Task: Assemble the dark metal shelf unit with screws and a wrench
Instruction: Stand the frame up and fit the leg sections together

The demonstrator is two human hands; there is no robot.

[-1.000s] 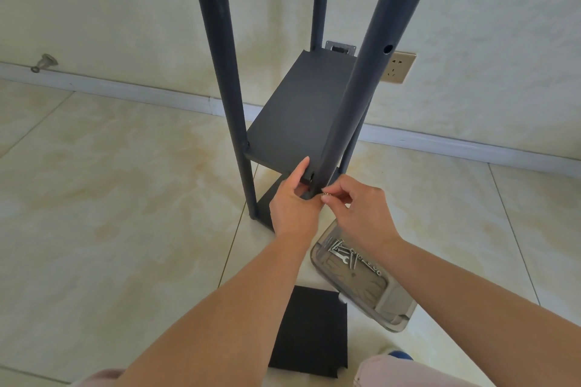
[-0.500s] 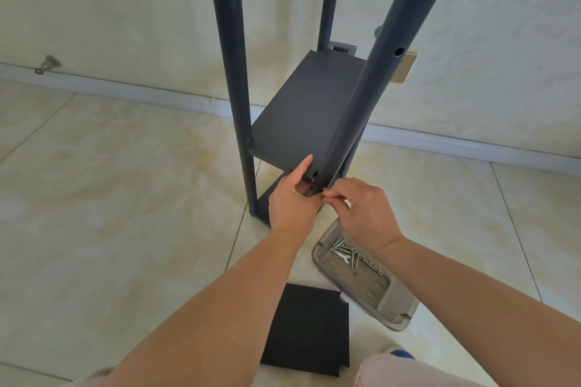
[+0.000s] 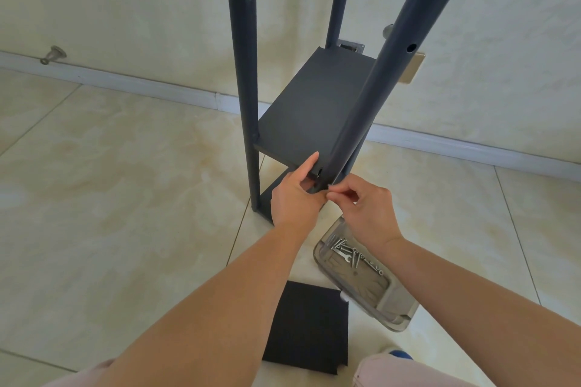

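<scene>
On the tiled floor point(image 3: 110, 198) nearest the person: loose dark panel point(image 3: 308, 327); beside it, clear tray point(image 3: 399, 311) holding screws point(image 3: 341, 247) and a small wrench point(image 3: 347, 258). Beyond, left hand point(image 3: 294, 198) grips the shelf point(image 3: 311, 110) corner at the tilted pole point(image 3: 390, 72); right hand point(image 3: 366, 210) fingers pinch something small at the pole's foot, item too small to identify. Two upright poles stand behind. Farthest: baseboard, wall, socket point(image 3: 412, 71), doorstop point(image 3: 52, 55).

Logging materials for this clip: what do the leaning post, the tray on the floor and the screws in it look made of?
Post: likely painted metal tube, matte dark, drilled hole. Tray: clear plastic, see-through walls. Screws: bright shiny metal.
</scene>
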